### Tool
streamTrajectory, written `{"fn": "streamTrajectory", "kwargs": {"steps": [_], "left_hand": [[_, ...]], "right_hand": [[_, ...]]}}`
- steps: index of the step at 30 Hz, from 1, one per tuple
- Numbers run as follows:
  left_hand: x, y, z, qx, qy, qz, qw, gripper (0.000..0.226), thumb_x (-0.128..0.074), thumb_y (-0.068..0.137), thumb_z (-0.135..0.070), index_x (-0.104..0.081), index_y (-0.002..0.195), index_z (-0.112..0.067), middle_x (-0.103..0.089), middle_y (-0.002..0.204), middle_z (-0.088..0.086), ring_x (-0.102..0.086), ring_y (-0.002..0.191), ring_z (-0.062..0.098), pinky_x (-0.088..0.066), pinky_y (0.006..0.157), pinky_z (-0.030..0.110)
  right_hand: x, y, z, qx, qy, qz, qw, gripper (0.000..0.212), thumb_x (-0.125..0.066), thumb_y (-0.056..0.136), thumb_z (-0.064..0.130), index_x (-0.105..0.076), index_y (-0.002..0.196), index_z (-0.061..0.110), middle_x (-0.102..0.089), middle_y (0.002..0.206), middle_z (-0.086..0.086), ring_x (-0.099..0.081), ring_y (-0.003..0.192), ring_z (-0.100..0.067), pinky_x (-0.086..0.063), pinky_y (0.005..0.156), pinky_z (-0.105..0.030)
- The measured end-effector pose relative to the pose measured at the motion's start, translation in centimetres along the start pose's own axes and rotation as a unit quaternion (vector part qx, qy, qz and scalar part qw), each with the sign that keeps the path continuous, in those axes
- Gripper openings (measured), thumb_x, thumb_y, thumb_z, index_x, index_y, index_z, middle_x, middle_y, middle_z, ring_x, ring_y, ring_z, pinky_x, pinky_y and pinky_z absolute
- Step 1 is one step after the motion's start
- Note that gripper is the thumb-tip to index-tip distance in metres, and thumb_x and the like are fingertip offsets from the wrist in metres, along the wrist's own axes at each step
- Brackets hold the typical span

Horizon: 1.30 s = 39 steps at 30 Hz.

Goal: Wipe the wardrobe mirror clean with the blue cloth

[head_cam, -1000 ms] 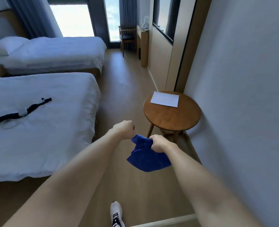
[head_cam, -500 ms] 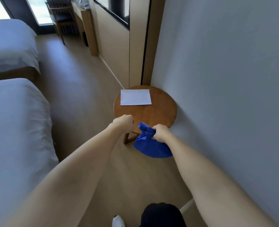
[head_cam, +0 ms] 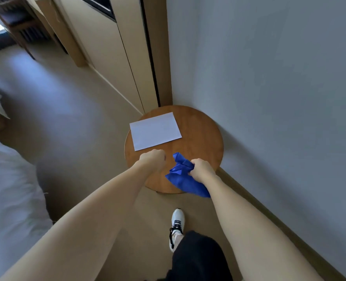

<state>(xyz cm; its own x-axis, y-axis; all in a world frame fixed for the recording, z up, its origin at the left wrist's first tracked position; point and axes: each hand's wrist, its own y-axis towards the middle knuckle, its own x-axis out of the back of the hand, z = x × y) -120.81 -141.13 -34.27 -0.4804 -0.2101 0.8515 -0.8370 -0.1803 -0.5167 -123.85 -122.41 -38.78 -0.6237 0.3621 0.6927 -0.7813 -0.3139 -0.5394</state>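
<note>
A plain grey-white wall [head_cam: 279, 78] ran along the right, meeting a pale wood floor [head_cam: 70, 110]. A round wooden bench [head_cam: 200, 138] stood in the corner, a white sheet of paper [head_cam: 154, 130] lying on it. Beige wall panels [head_cam: 115, 63] stretched back toward a wooden chair [head_cam: 19, 23] and daylight. White bedding [head_cam: 7, 189] lay at left.

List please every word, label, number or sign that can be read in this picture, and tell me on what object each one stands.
There are none that can be read.
White sheet of paper on the round wooden table: it looks blank; any faint print is too blurred to tell.
Blue cloth gripped by the right hand: no label shows.
White shoe: no brand mark can be read.
</note>
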Motion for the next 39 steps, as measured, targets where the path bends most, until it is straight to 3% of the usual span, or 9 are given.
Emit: {"fn": "streamTrajectory", "kwargs": {"steps": [5,9,13,16,21,26,28,34,39], "left_hand": [[2.5,8.4,-0.5,-0.025,0.035,0.025,0.999,0.019,-0.042,0.094,-0.015,-0.060,0.088,-0.015,-0.063,0.091,0.005,-0.059,0.079,0.023,-0.041,0.059,0.029],[5.5,13.0,-1.2,-0.035,0.047,0.033,0.998,0.026,-0.040,0.093,-0.014,-0.063,0.105,-0.014,-0.062,0.103,0.005,-0.060,0.089,0.027,-0.047,0.070,0.034],[7.4,16.8,-1.5,-0.053,0.066,0.035,0.996,0.025,-0.041,0.092,-0.012,-0.063,0.106,-0.014,-0.062,0.102,0.004,-0.060,0.087,0.025,-0.047,0.068,0.032],[7.0,19.0,-0.9,-0.071,0.090,0.051,0.992,0.024,-0.042,0.090,-0.012,-0.062,0.103,-0.014,-0.061,0.097,0.003,-0.059,0.083,0.024,-0.042,0.062,0.030],[3.2,22.2,1.4,-0.101,0.134,0.104,0.980,0.022,-0.041,0.094,-0.016,-0.059,0.105,-0.014,-0.054,0.095,0.000,-0.054,0.083,0.023,-0.040,0.070,0.031],[-0.9,24.4,3.0,-0.146,0.172,0.149,0.963,0.012,-0.042,0.093,-0.018,-0.050,0.084,-0.017,-0.050,0.082,-0.003,-0.052,0.077,0.021,-0.040,0.070,0.030],[-1.9,24.7,3.5,-0.160,0.172,0.161,0.959,0.010,-0.043,0.093,-0.019,-0.048,0.084,-0.018,-0.047,0.078,-0.005,-0.051,0.078,0.021,-0.040,0.070,0.030],[-2.3,24.1,3.4,-0.196,0.181,0.158,0.951,0.009,-0.046,0.092,-0.019,-0.054,0.096,-0.018,-0.047,0.079,-0.008,-0.054,0.079,0.019,-0.042,0.070,0.030],[-0.2,23.4,2.5,-0.228,0.174,0.141,0.948,0.011,-0.044,0.091,-0.019,-0.055,0.089,-0.019,-0.058,0.089,-0.003,-0.055,0.073,0.018,-0.042,0.064,0.029]], "right_hand": [[2.8,6.8,0.0,-0.047,0.011,-0.052,0.997,0.015,-0.041,0.090,0.008,-0.054,0.091,0.016,-0.063,0.090,-0.003,-0.060,0.083,-0.024,-0.045,0.066,-0.034],[5.4,10.3,1.3,-0.073,-0.040,-0.151,0.985,0.019,-0.046,0.086,-0.001,-0.048,0.093,0.017,-0.055,0.087,-0.002,-0.051,0.074,-0.024,-0.035,0.061,-0.032],[5.3,13.1,2.1,-0.067,-0.091,-0.203,0.973,0.028,-0.051,0.090,0.004,-0.052,0.116,0.015,-0.060,0.103,-0.005,-0.059,0.090,-0.026,-0.038,0.070,-0.034],[2.4,14.7,2.2,-0.080,-0.119,-0.184,0.972,0.031,-0.054,0.093,0.011,-0.048,0.123,0.017,-0.060,0.108,-0.005,-0.058,0.097,-0.024,-0.042,0.074,-0.034],[-6.1,17.3,1.9,-0.117,-0.071,-0.088,0.987,0.041,-0.055,0.094,0.013,-0.044,0.134,0.017,-0.054,0.122,-0.007,-0.054,0.109,-0.026,-0.048,0.080,-0.036],[-11.9,18.8,2.0,-0.136,-0.030,-0.076,0.987,0.031,-0.051,0.093,0.006,-0.050,0.123,0.014,-0.056,0.113,-0.006,-0.053,0.104,-0.026,-0.043,0.072,-0.035],[-13.4,18.8,2.0,-0.149,-0.001,-0.060,0.987,0.028,-0.051,0.091,0.004,-0.051,0.117,0.012,-0.057,0.109,-0.006,-0.053,0.104,-0.027,-0.041,0.070,-0.035],[-14.3,17.1,2.8,-0.207,0.092,-0.034,0.973,0.021,-0.049,0.092,0.006,-0.054,0.111,0.012,-0.054,0.113,-0.003,-0.054,0.099,-0.025,-0.051,0.077,-0.039],[-12.0,15.3,3.2,-0.239,0.106,-0.082,0.962,0.017,-0.046,0.094,0.008,-0.053,0.109,0.010,-0.053,0.111,-0.005,-0.056,0.092,-0.025,-0.051,0.075,-0.038]]}}
